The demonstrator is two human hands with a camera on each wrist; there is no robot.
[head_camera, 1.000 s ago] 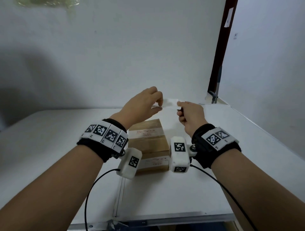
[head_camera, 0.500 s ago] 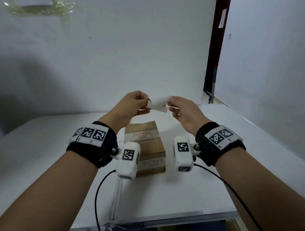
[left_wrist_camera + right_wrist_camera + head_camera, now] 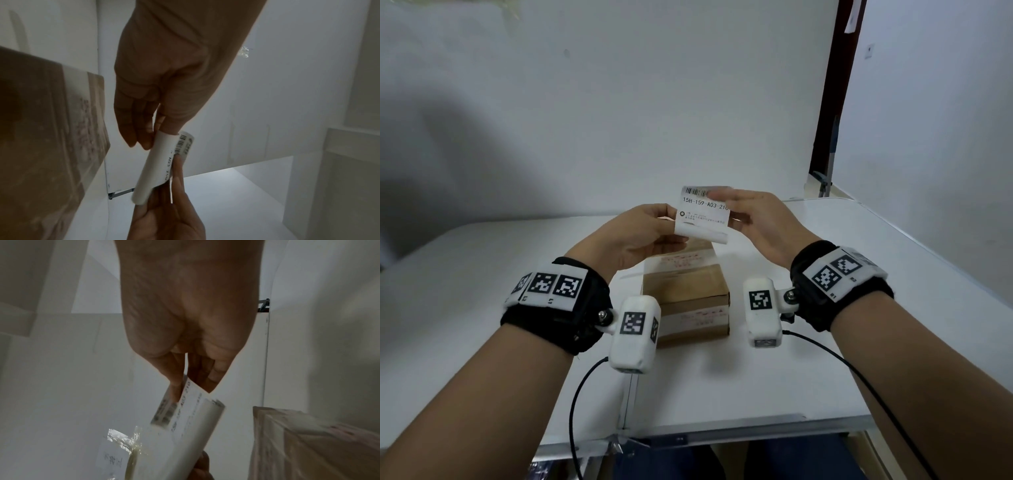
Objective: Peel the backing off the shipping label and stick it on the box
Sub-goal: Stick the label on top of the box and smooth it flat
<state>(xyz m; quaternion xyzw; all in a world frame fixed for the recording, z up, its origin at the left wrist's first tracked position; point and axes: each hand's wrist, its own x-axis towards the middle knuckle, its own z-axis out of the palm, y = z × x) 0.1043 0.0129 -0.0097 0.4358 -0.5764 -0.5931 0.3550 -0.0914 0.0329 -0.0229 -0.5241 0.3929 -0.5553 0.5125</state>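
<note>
A white shipping label (image 3: 703,214) with a barcode and printed text is held upright in the air above a brown cardboard box (image 3: 688,296). My left hand (image 3: 645,233) pinches its left edge, and my right hand (image 3: 748,219) pinches its top right edge. The label's bottom edge curls under. In the left wrist view the label (image 3: 162,164) looks rolled between the left hand (image 3: 156,91) and the other hand below. The right wrist view shows the label (image 3: 185,415) pinched by the right hand (image 3: 185,321), with the box (image 3: 312,446) at lower right. The box rests on the white table (image 3: 756,383).
A white wall (image 3: 619,102) rises behind the table. A dark door frame (image 3: 832,96) stands at the back right. Cables (image 3: 582,394) run from the wrist cameras toward the table's front edge (image 3: 722,431).
Both hands have brought the label nearer and turned it upright, so its printed face now shows. The right hand shifted to the top right edge.
</note>
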